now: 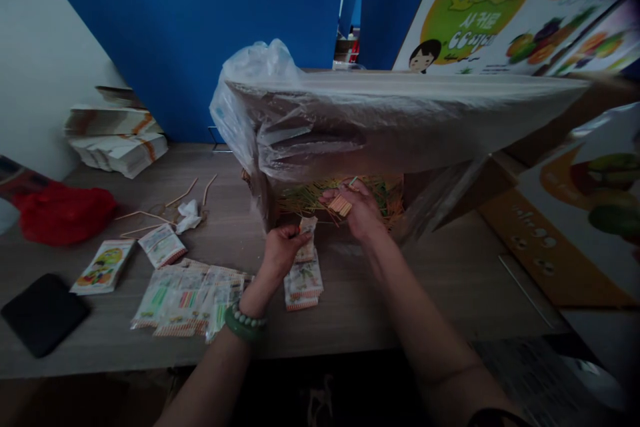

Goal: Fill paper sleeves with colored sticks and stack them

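Note:
My right hand (363,207) is closed around a small bundle of pale orange sticks (341,205) at the mouth of a plastic-lined cardboard box (425,90). One green stick pokes up from that hand. Inside the box lie many loose green, yellow and orange sticks (310,197). My left hand (283,250) pinches the edge of a small printed packet (307,240), held just in front of the box. Beneath it, more flat packets (304,283) lie stacked on the table. Filled packets (187,297) with green and orange sticks showing through lie left of my left wrist.
Farther left are a stack of printed packets (104,267), a black flat object (44,313), a red plastic bag (67,212), loose bent sticks (183,192) and a crumpled white tissue (189,215). Bundled packaging (117,140) stands by the wall. Printed cartons (565,227) stand right.

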A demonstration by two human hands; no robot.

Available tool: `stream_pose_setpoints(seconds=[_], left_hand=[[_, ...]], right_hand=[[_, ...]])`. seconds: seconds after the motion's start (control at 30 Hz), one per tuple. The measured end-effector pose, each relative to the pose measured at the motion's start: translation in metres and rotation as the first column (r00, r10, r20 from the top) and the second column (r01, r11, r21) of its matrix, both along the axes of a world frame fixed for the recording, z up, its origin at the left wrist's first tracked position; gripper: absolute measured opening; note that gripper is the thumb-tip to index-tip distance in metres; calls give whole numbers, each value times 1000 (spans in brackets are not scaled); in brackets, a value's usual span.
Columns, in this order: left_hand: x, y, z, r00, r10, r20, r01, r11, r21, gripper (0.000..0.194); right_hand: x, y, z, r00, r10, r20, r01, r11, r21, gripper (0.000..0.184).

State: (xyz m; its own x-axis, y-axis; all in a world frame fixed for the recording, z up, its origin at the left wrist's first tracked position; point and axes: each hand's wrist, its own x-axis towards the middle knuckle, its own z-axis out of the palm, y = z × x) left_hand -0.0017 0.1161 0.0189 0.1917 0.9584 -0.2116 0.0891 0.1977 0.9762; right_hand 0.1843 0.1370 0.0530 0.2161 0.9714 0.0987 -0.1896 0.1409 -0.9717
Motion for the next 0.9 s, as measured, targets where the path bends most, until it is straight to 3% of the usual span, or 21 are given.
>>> stream_pose_setpoints(seconds=[0.1, 0.2, 0.5, 0.7, 0.9], left_hand=[[4, -1, 3, 999, -29, -43, 30, 999, 36, 29], [6, -2, 7, 998, -61, -18, 62, 998, 22, 29], [2, -7, 15, 965, -175, 193, 194, 978, -83, 30], [3, -8, 12, 947, -94, 306, 153, 973, -175, 38], [4, -8, 6, 950, -32, 310, 87, 983, -163, 35]], right_hand=[[-26, -13, 22, 995, 61, -85, -53, 994, 91, 25], [-46, -19, 30, 993, 92, -80, -77, 983, 169, 20], [-54, -23, 20, 998, 62, -29, -57, 987, 149, 18], [-54, -32, 15, 997, 74, -21, -71, 991, 113, 18], [-48, -35, 4, 995, 41, -90, -33, 995, 90, 16]])
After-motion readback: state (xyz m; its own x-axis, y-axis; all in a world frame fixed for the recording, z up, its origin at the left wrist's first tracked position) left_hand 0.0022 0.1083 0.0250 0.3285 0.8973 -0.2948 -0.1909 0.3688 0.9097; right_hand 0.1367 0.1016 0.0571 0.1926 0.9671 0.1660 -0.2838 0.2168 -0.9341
